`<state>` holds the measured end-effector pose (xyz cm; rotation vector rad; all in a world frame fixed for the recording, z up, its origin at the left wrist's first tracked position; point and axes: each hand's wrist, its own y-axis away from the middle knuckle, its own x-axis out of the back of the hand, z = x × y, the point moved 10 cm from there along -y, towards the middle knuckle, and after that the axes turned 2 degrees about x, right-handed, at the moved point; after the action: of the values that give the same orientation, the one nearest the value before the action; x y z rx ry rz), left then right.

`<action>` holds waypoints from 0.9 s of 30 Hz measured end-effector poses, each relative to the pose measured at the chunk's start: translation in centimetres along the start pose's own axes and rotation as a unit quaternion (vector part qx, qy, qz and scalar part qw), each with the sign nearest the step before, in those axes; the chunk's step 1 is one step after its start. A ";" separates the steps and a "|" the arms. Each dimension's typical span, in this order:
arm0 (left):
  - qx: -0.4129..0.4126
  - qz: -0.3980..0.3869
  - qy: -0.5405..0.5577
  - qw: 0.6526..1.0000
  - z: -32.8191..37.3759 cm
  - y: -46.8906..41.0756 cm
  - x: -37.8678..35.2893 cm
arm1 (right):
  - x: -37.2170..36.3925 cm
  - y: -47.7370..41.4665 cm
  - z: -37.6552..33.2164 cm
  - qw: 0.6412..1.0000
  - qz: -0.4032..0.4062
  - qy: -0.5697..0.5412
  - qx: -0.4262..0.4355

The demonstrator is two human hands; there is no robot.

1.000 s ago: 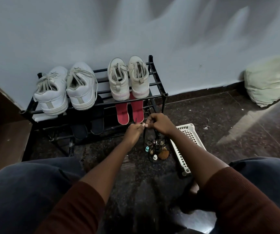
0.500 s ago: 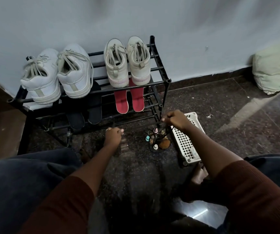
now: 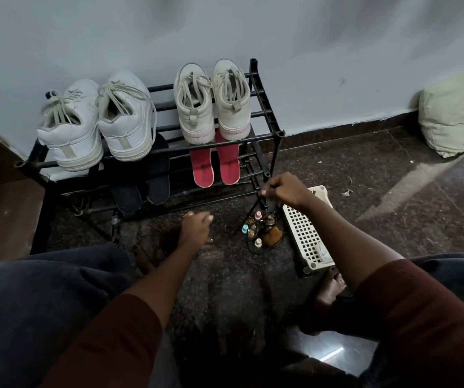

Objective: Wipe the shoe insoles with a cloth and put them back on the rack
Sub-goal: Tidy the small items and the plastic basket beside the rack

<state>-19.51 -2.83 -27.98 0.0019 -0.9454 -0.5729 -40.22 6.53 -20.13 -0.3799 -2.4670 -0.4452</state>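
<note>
Hands have left the red insoles [image 3: 202,169]; left hand [image 3: 196,229] hangs empty, right hand [image 3: 285,190] grips wire caddy [image 3: 261,232]

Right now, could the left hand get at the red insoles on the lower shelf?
Probably yes. The left hand hangs empty over the floor just before the rack, and the red insoles lie on its open lower shelf with nothing between.

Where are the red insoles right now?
In the head view, the red insoles lie on the rack's lower shelf, right-hand end, directly under the cream sneakers and right of the black insoles.
</note>
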 end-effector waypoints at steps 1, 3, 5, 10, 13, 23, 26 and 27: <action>-0.027 -0.015 0.030 0.999 1.7 0.2 -0.7 | -0.7 0.0 -0.6 1.000 -0.012 0.008 0.004; -0.073 -0.052 0.059 0.994 4.9 0.6 -2.0 | -1.8 -0.1 -1.8 0.999 -0.031 0.017 0.019; -0.095 -0.075 0.088 0.989 7.0 0.9 -2.7 | -2.6 -0.1 -2.7 0.998 -0.045 0.018 0.030; -0.103 -0.033 0.123 0.986 8.0 1.1 -2.2 | -3.4 -0.2 -3.0 0.998 -0.055 0.008 0.038; -0.087 -0.009 0.096 0.992 6.8 1.0 -1.5 | -3.4 -0.1 -2.5 0.998 -0.055 0.012 0.030; -0.002 -0.075 -0.079 0.994 -2.1 0.6 -1.0 | 1.0 -0.1 -0.6 1.000 -0.009 -0.020 0.000; 0.041 -0.072 -0.079 0.993 -4.5 0.7 -0.7 | 2.3 -0.2 -1.3 0.999 0.012 -0.043 0.012; 0.053 -0.069 -0.069 0.994 -5.0 0.7 -0.6 | 2.5 -0.2 -1.5 0.998 0.017 -0.051 0.014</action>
<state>-15.59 -3.17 -31.23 0.1254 -1.1155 -0.6551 -41.47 6.18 -17.52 -0.4431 -2.5593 -0.3846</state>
